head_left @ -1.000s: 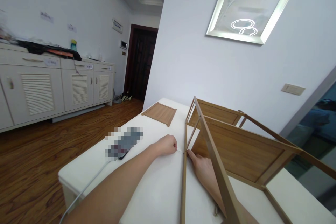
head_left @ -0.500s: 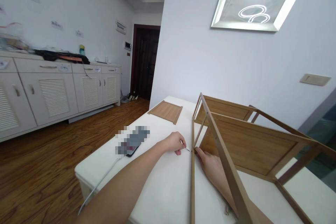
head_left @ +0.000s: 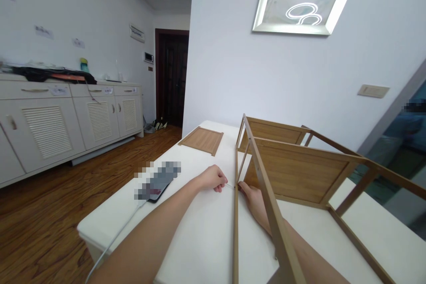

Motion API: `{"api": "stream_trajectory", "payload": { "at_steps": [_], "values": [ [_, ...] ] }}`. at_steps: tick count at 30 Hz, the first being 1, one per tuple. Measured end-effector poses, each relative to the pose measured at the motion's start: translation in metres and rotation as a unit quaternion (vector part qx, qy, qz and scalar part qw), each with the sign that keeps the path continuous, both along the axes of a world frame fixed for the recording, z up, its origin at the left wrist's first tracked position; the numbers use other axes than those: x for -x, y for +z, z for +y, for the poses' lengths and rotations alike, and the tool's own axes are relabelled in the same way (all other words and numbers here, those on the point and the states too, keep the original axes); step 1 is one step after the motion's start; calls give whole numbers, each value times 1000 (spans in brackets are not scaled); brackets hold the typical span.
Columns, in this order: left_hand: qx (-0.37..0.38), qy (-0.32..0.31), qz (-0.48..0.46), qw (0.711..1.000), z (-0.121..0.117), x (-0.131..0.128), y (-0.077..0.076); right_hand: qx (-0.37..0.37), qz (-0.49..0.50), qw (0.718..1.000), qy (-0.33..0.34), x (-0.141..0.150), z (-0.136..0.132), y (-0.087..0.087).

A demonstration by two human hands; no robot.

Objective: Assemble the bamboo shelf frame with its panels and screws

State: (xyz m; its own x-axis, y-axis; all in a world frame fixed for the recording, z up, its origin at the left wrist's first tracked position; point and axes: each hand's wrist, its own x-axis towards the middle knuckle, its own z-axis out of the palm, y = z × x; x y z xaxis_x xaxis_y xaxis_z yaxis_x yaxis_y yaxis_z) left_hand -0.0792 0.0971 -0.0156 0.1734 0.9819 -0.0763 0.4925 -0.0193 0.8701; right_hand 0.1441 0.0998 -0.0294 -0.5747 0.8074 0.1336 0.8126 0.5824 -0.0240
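Pinched in my left hand (head_left: 213, 178) is a thin metal hex key (head_left: 230, 185), its tip at the lower rail (head_left: 236, 226) of a wooden shelf rack (head_left: 306, 171). The rack lies on its side on a white table, with brown panels between its rails. My right hand (head_left: 253, 197) reaches inside the frame, under the upper rail. Its fingers are closed at the rail, opposite the key's tip, beside a thin crossbar. Any small part under those fingertips is hidden.
A loose wooden panel (head_left: 202, 140) lies at the table's far end. On the left of the white table (head_left: 196, 239) is a phone (head_left: 159, 188) with a white cable (head_left: 116, 235). A white cabinet (head_left: 76, 115) stands across the wooden floor.
The view has swung a little to the right, so everything sits further left. My left hand keeps the key at the rail, and my right hand stays on its inner side.
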Motion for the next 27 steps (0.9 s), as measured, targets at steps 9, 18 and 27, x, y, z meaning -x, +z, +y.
{"api": "stream_trajectory", "payload": {
  "at_steps": [9,18,27],
  "values": [
    [-38,22,103,994,-2,1,3,10,2,1000,-1,-2,-4,2],
    [-13,19,112,993,-3,1,7,7,-22,1000,-18,-1,-9,10],
    [-4,13,115,993,-4,-1,9,15,10,1000,-3,-1,-7,6]
  ]
}}
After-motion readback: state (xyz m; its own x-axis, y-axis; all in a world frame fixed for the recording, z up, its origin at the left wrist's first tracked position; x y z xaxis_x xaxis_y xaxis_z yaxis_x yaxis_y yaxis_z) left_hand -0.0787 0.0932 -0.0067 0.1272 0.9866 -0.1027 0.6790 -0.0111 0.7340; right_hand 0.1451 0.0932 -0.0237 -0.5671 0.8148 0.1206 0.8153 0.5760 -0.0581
